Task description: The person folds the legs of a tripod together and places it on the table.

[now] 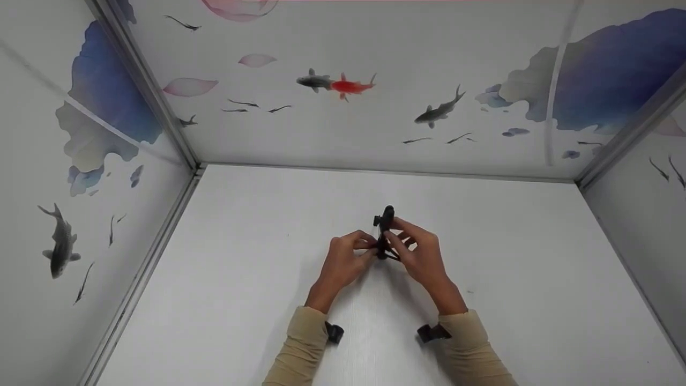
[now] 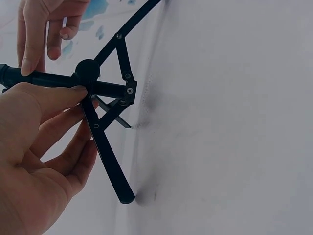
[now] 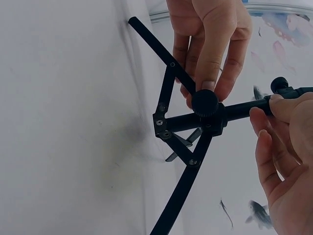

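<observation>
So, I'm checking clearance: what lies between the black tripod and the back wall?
In the head view, only bare tabletop separates the tripod from the back wall.

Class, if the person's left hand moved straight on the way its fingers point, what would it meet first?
The black tripod, which the left hand now pinches; beyond it probably the right hand, though depth is unclear.

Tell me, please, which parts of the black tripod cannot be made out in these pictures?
- Left wrist view: the upper leg runs out past the top edge; the thin third leg is partly hidden by a brace.
- Right wrist view: the lower leg is cut off by the bottom edge; the right hand covers part of the pole.
- Head view: the tripod is too small and dark to show its rivets.
</observation>
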`<state>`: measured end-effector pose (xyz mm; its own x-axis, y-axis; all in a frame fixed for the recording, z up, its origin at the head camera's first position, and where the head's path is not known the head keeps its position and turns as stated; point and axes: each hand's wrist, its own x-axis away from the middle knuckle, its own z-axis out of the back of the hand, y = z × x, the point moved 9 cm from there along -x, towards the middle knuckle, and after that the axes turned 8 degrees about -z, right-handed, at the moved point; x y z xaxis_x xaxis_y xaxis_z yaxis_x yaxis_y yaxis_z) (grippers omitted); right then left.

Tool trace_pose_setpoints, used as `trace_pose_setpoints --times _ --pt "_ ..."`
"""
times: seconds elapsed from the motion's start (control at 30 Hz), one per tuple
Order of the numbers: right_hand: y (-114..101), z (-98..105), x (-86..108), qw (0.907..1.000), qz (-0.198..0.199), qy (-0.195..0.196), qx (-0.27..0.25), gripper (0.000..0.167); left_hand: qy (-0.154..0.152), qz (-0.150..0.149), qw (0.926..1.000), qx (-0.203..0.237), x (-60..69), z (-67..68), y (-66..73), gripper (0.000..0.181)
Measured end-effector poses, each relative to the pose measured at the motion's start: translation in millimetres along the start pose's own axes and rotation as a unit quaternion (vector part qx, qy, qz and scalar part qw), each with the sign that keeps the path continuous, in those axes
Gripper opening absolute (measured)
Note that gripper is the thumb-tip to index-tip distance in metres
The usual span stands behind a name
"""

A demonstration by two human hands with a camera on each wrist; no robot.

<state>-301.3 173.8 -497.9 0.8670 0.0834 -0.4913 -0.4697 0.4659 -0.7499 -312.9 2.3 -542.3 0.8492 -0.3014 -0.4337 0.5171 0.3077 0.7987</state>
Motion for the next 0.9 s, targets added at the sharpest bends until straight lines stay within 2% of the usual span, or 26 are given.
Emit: trace_pose_setpoints --times 0.37,0.6,0.9 --pt "-2.0 -0.3 -0.1 1.0 0.004 0.003 0.007 0.039 0.004 -0.008 0.9999 -0.011 -0.4 0.9 0.3 0.017" --pt "-2.4 0.4 0.6 0.9999 0.007 0.005 0.012 0.039 0.002 -0.002 0.9995 -0.031 0.7 1.6 -3.5 0.016" --pt "-2.5 -0.6 0.6 0.9999 0.005 -0.001 0.012 0.039 -0.005 0.004 0.9998 -0.018 2.0 0.5 -7.1 0.015"
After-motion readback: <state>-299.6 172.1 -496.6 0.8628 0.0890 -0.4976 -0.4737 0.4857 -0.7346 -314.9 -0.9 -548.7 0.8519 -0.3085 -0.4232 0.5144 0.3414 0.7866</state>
